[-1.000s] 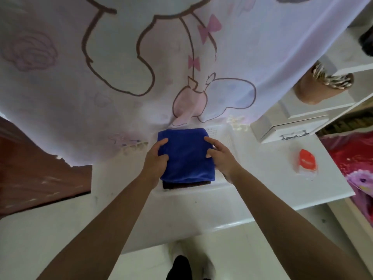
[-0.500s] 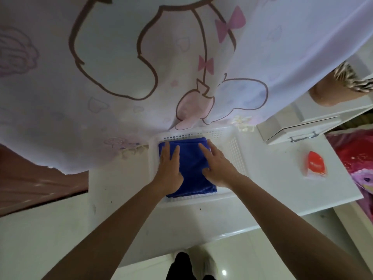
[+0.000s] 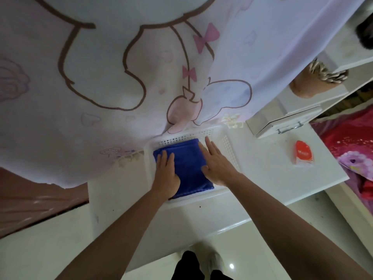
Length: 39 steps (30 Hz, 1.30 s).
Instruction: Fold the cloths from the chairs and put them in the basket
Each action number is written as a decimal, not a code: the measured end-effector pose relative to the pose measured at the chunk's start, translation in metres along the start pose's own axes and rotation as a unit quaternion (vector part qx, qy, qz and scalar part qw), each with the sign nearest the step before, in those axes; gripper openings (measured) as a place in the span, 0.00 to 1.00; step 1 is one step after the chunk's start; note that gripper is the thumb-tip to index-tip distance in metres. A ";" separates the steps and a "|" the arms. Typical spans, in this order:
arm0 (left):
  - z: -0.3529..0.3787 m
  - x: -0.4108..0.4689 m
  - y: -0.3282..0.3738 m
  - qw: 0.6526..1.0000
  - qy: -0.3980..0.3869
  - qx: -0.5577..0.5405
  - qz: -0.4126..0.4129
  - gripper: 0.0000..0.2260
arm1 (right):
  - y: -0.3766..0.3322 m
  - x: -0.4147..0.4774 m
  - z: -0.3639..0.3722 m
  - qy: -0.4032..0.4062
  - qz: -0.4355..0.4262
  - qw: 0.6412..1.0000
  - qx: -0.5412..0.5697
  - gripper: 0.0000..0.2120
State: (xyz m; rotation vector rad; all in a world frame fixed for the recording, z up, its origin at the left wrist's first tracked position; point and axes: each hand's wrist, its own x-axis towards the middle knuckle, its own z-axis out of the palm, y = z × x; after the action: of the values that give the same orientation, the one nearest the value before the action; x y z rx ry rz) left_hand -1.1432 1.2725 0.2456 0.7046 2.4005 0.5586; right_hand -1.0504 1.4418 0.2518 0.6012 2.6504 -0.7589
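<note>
I had the folded blue cloth (image 3: 189,166) lying in the white basket (image 3: 230,150) on the table (image 3: 272,178), with my left hand (image 3: 166,174) and right hand (image 3: 217,166) both spread flat on top of it, fingers out and gripping nothing. It looked soft, light and limp to me, the sort of thing that slumps out of its fold. I judged it best taken by its two side edges, pinched through all the layers.
</note>
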 end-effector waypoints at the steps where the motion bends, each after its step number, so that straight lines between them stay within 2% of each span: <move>1: -0.009 -0.003 0.007 0.999 0.021 0.010 0.031 0.29 | 0.002 -0.005 -0.011 0.031 0.005 0.999 0.001 0.36; 4: -0.041 -0.012 0.041 0.988 0.092 0.022 0.118 0.23 | 0.014 -0.027 -0.051 0.145 0.019 0.989 0.001 0.29; 9: -0.080 -0.030 0.125 0.961 0.146 0.048 0.229 0.17 | 0.040 -0.086 -0.123 0.293 0.055 0.954 0.015 0.26; 13: -0.082 -0.059 0.216 0.934 0.168 0.096 0.301 0.25 | 0.080 -0.163 -0.169 0.366 0.075 0.927 -0.038 0.27; 17: -0.050 -0.103 0.321 0.902 0.211 0.159 0.341 0.31 | 0.144 -0.282 -0.204 0.400 0.103 0.906 -0.097 0.29; 22: 0.040 -0.179 0.457 0.874 0.189 0.174 0.413 0.33 | 0.247 -0.459 -0.221 0.445 0.221 0.857 -0.136 0.31; 28: 0.171 -0.274 0.601 0.807 0.133 0.198 0.540 0.34 | 0.347 -0.648 -0.190 0.499 0.385 0.771 -0.092 0.35; 32: 0.264 -0.342 0.686 0.739 0.090 0.226 0.629 0.33 | 0.402 -0.763 -0.154 0.489 0.492 0.716 -0.081 0.36; 36: 0.359 -0.410 0.757 0.679 0.039 0.198 0.706 0.33 | 0.440 -0.865 -0.114 0.510 0.560 0.650 -0.065 0.36; 39: 0.440 -0.469 0.805 0.634 -0.005 0.183 0.752 0.33 | 0.470 -0.944 -0.078 0.490 0.625 0.604 -0.066 0.36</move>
State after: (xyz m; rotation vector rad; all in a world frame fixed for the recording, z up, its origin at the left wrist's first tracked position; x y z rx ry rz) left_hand -0.2570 1.7165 0.5271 2.8478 1.2964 0.5779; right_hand -0.0290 1.5590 0.4986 2.9381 1.8657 0.3682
